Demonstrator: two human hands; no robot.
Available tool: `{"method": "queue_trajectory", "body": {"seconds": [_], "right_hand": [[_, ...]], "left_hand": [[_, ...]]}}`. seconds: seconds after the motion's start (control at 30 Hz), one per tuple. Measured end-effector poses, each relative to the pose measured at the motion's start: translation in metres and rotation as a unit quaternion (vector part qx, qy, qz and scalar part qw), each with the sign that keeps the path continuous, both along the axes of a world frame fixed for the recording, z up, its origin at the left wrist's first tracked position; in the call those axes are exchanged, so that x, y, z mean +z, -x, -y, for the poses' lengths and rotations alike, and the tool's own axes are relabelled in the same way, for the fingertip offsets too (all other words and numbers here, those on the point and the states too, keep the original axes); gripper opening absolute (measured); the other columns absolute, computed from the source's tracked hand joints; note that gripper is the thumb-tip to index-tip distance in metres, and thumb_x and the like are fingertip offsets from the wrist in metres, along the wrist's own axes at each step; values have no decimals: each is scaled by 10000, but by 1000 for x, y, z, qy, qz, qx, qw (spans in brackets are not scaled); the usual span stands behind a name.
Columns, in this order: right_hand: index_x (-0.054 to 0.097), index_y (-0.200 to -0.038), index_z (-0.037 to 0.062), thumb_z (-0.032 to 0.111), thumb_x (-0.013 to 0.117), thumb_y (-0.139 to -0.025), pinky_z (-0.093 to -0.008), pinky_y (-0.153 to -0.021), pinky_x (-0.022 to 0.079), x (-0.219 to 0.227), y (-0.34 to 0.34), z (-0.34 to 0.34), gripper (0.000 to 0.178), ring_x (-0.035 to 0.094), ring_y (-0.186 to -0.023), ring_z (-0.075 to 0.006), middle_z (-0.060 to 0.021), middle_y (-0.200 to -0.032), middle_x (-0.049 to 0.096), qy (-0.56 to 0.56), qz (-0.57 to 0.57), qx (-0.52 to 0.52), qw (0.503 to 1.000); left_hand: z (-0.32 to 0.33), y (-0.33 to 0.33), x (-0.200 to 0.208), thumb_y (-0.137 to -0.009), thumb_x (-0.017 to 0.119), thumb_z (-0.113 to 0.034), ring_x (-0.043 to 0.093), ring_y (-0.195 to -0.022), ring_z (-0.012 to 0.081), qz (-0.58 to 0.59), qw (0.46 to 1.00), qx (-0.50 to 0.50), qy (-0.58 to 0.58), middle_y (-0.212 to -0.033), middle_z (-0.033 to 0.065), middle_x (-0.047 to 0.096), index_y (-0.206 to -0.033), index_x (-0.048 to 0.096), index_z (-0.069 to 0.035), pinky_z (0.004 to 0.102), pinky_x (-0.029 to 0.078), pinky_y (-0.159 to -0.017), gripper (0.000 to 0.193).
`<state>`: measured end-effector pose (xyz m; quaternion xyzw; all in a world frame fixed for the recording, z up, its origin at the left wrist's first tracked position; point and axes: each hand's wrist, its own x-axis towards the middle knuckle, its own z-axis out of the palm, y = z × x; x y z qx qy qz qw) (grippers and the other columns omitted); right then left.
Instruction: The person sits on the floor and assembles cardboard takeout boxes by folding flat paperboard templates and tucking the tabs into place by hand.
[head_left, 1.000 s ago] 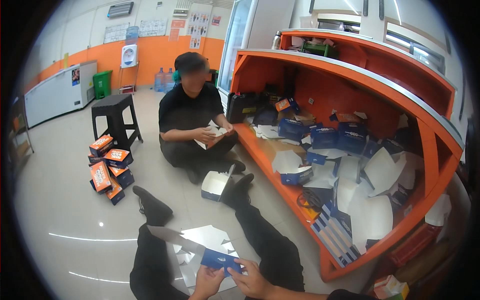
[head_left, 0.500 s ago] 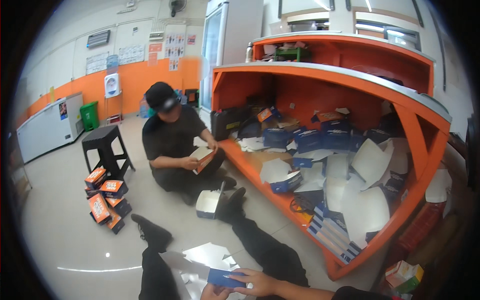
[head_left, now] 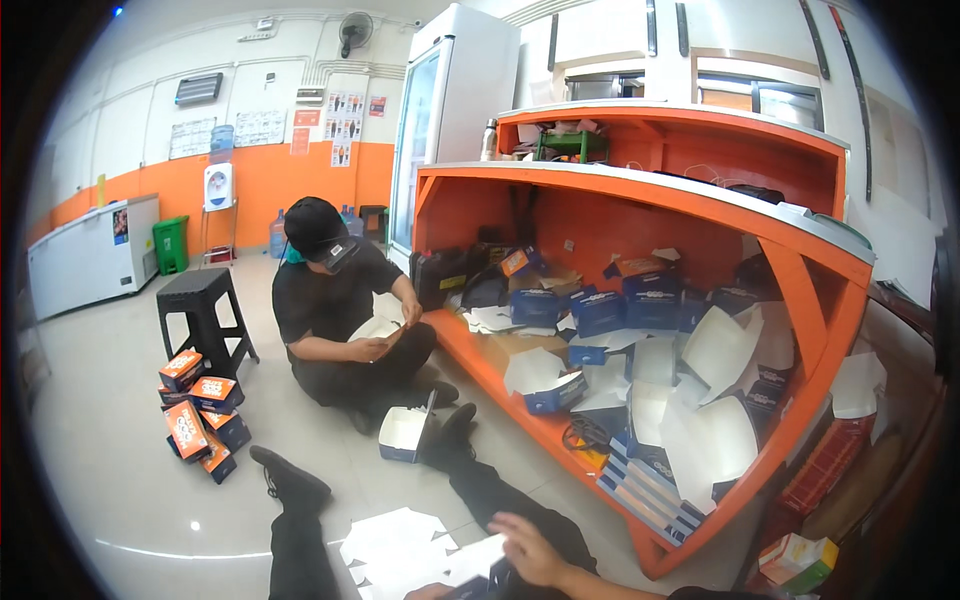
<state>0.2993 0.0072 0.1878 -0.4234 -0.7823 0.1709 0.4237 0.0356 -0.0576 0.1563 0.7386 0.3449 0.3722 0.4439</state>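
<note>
hands apart. right hand (head_left: 537, 556), fingers extended, at white flap (head_left: 474, 560) of part-folded blue box (head_left: 482, 583); contact unclear. left hand (head_left: 430, 592) beside box, mostly cut off by lower edge; grip cannot be told. box low in view, between person's legs (head_left: 300, 545), near flat white sheet (head_left: 385, 540). co-worker (head_left: 330, 312) seated ahead, holding white-lined carton (head_left: 378, 328). orange-and-blue boxes (head_left: 188, 430) heaped beside black stool (head_left: 196, 284).

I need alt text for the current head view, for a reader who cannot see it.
A seated person's left hand and open right hand are near a blue carton and white sheet. Opposite, a co-worker sits on the floor holding a box, beside an orange counter holding many more boxes; orange boxes lie piled by a stool.
</note>
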Motion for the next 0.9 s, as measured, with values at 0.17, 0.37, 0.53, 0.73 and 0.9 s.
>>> {"method": "queue_trajectory", "body": {"seconds": [0.17,0.37,0.53,0.73,0.9], "right_hand": [[657,-1239,74,312,678,-941,-412,-971,438,13,22,20,382,634,-1052,-291,-112,-1118,693,22,109,116,987],[688,-1120,94,315,715,-905,-388,-915,438,26,24,16,309,649,-948,-288,-97,-1015,699,47,88,57,993],[721,-1041,137,319,735,-884,-389,-940,418,26,26,24,240,634,-981,-236,-54,-973,695,39,129,95,986],[754,-1001,163,326,746,-872,-412,-999,377,27,20,19,208,616,-994,-188,-1,-909,672,33,186,98,977],[757,-1012,170,311,735,-886,-417,-1038,357,15,12,15,191,632,-929,-161,16,-898,681,101,216,117,964]], "left_hand": [[-6,-10,-28,-989,627,-151,584,-826,133,119,983,64,121,-896,60,646,-1084,608,-19,301,494,-750,165],[-7,-18,-2,-983,646,-246,482,-574,53,105,926,65,357,-875,16,620,-1206,567,-98,208,383,-472,279],[-4,-20,-18,-994,636,-274,435,-548,39,119,920,49,369,-831,-7,592,-1203,567,-96,200,345,-456,283],[-2,-22,-24,-997,641,-257,513,-734,39,148,949,18,279,-910,-17,593,-1193,566,-59,203,425,-638,289],[0,-22,-23,-1014,612,-252,527,-865,63,138,956,7,259,-999,16,601,-1215,550,-38,219,455,-718,300]]}}
